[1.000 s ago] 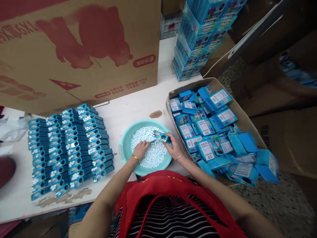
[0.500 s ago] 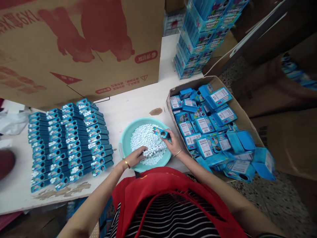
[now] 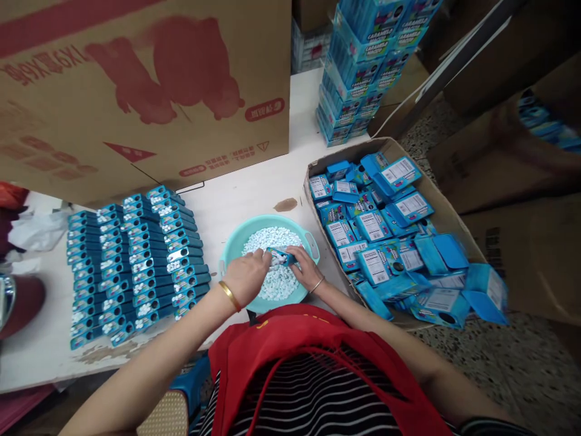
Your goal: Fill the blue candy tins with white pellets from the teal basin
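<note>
A light-green plastic basin point(image 3: 232, 242) holds many small white candies point(image 3: 272, 233). Over it, my right hand point(image 3: 307, 270) grips one end of a small blue candy box point(image 3: 287, 259), tilted with its printed face up. My left hand point(image 3: 247, 275), with a gold bangle at the wrist, is closed at the box's other end. White pieces show by its fingertips; what those fingers hold is hidden. Left of the basin stand rows of blue candy boxes point(image 3: 181, 254), several with white candies showing at their round holes.
At the right, an open cardboard tray point(image 3: 313, 203) is piled with loose blue boxes point(image 3: 374, 269). Wrapped packs of blue boxes point(image 3: 358, 79) are stacked behind it. A large cardboard carton point(image 3: 190, 133) stands along the back of the white table point(image 3: 245, 181). A dark red container point(image 3: 27, 303) is at far left.
My left hand has risen from the candies to the small box. The box has moved slightly left and down with my right hand. The view has shifted a little left.
</note>
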A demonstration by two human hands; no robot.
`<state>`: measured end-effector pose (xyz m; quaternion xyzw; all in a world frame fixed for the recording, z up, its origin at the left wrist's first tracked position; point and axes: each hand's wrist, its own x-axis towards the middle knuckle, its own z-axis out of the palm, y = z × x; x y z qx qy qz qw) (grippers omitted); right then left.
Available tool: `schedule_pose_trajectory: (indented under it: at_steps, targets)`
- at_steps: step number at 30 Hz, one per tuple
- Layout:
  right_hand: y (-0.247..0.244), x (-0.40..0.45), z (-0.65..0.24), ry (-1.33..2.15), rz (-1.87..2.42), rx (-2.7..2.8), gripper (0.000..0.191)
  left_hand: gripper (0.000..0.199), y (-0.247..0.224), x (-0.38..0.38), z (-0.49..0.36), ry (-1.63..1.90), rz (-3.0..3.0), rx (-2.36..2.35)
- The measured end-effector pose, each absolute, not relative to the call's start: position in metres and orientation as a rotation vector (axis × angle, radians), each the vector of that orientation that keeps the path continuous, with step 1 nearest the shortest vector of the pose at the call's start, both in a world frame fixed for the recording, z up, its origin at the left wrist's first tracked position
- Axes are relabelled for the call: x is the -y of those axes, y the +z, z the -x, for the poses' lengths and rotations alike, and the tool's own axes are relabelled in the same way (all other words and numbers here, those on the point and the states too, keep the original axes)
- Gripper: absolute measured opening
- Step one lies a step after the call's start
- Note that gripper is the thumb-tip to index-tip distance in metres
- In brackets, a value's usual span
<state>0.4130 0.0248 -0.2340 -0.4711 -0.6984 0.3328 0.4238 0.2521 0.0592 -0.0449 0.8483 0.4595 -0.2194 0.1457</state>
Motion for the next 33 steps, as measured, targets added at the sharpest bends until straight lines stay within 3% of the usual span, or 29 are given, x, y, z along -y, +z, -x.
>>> schedule_pose_trajectory:
  at_steps: [8,12,19,22,27,33]
  targets:
    - [-0.23,-0.016,-0.412,0.958,1.112,1.675,0.035,0.027,-0.03,-0.043,-0.239,-0.488,-2.456,-1.382]
    - [-0.208,-0.004,-0.399,1.15,1.017,1.688,0.03,0.058,-0.057,-0.022,-0.202,-0.056,-2.365,-1.298]
    - [-0.174,0.019,-0.36,1.341,0.775,1.922,0.046,0.025,-0.086,0.05,-0.147,0.098,-2.093,-1.516]
    - [-0.169,0.02,-0.372,1.226,0.901,1.918,0.054,0.024,-0.087,0.078,-0.106,0.183,-1.986,-1.646]
    - [-0.152,0.004,-0.456,0.825,1.348,1.792,0.027,0.028,-0.111,0.11,-0.021,0.208,-1.868,-1.825]
    - [-0.129,0.016,-0.583,0.475,1.87,1.607,0.036,0.044,-0.171,0.105,0.023,0.162,-1.883,-2.105]
